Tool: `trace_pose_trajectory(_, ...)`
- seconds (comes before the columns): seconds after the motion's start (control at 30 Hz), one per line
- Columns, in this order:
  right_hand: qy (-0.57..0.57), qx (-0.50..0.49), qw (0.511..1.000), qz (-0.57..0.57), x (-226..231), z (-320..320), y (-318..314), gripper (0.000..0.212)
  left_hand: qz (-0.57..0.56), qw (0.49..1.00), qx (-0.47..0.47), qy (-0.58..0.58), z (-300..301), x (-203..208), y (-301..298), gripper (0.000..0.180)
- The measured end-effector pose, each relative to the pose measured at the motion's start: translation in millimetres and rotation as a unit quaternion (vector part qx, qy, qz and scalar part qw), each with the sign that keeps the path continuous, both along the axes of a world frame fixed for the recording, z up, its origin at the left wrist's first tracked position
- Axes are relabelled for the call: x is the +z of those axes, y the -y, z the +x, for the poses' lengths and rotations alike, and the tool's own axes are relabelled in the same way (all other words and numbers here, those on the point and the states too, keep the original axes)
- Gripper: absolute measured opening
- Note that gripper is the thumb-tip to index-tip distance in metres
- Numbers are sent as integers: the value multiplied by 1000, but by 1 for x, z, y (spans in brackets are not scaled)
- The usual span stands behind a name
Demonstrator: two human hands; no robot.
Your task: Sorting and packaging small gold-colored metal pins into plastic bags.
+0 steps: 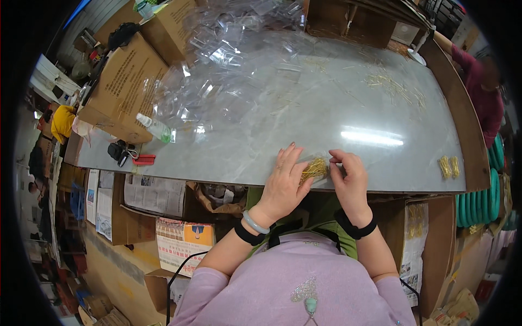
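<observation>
Near the table's front edge lies a bundle of thin gold-coloured wires (315,170). My left hand (285,182) lies against its left side, fingers long over it and thumb along the near side, holding it against the table. At the bundle's right end my right hand (350,178) has thumb and forefinger brought together. What that pinch holds, if anything, is too small to make out. Two finished-looking gold wire bundles (449,167), tied at the middle, lie at the right end of the grey table (244,146). Loose gold wires (394,87) are scattered farther back.
A heap of clear plastic packaging (228,60) covers the back left, beside cardboard boxes (122,89). A spray bottle (156,128), a red-handled tool (144,160) and keys lie left. Newspaper-lined boxes (155,193) sit below the edge. Another person (481,92) is beyond the right panel.
</observation>
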State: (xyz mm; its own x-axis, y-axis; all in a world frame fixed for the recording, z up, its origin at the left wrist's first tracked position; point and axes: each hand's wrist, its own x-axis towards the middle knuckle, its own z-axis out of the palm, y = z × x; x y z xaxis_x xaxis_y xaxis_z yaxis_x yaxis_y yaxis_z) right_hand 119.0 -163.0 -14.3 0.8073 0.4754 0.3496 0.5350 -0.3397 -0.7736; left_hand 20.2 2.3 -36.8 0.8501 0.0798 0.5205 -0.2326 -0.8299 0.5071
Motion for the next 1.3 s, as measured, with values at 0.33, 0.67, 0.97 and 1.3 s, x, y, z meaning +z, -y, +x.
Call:
trace_pose_trajectory(0.33, 163, 46, 985, -25, -5, -4, -6, 41, 27, 1000, -1, -3, 3, -4, 1, 46)
trace_pose_trajectory(0.67, 38, 31, 999, 19, -13, 4, -8, 45, 17, 999, -27, -8, -1, -3, -2, 50)
trace_pose_trajectory(0.97, -129, 22, 989, 64, -4, 22, -13, 26, 27, 999, -39, 7, 1, -2, -5, 53)
trace_pose_trajectory(1.3, -9, 84, 996, 5, -1, 1, -10, 29, 5, 999, -33, 30, 1, -6, -7, 52)
